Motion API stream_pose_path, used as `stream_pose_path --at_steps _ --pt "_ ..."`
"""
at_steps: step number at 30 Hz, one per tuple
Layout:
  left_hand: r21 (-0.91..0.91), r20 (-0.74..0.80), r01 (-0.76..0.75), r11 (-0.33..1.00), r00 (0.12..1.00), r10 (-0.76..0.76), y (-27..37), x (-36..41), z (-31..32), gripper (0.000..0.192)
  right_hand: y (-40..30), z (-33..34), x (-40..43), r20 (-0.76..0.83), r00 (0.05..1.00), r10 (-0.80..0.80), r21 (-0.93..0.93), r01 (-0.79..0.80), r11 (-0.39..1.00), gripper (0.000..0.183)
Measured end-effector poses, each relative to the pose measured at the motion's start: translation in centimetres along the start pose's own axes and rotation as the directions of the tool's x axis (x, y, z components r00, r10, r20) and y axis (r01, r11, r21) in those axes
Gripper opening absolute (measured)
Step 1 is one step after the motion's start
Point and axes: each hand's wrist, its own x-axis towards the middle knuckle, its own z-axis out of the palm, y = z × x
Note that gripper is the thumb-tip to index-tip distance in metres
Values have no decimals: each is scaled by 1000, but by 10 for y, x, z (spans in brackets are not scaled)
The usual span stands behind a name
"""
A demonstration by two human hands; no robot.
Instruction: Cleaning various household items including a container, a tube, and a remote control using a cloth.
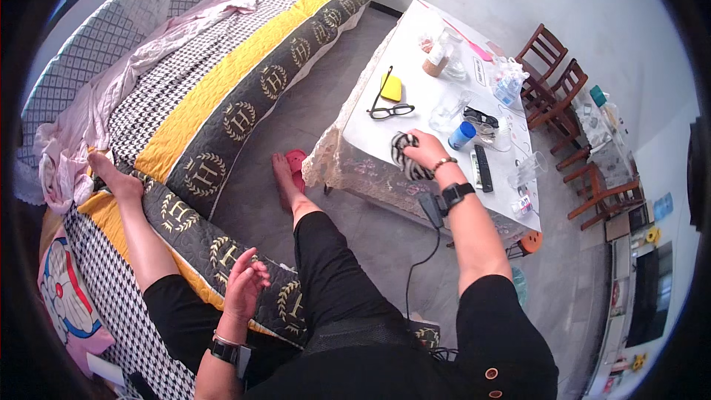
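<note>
My right hand (429,151) reaches over the near edge of the table (369,133) and grips a bunched black-and-white striped cloth (404,150). Beyond the cloth lie black-framed eyeglasses (392,111) with a temple unfolded, beside a yellow case (391,88). A small blue cylindrical container (462,135) stands just right of my fingers, with a black remote control (482,168) nearby. My left hand (244,283) is raised above my lap, holding nothing, its fingers loosely bent and apart.
Sunglasses (480,117), a clear cup (527,169), a cork-based jar (435,61) and plastic bags (508,80) crowd the tabletop. Lace cloth (328,150) hangs off its edge. A quilted sofa (244,116) runs along the left; wooden chairs (602,191) stand at right. A black cable (410,283) dangles from my right wrist.
</note>
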Motion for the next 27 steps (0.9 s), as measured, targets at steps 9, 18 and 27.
stream_pose_path --at_steps 9,18,27 --pt "13 66 14 1000 998 -14 -1 -1 9 51 82 -71 -70 158 985 -71 -55 80 995 47" --pt "2 35 19 1000 999 -19 -7 2 5 48 74 -66 -110 -43 992 -121 -296 103 949 28" --pt "35 -10 39 999 999 -39 -9 -2 2 49 88 -53 -193 -348 822 450 624 -156 766 34"
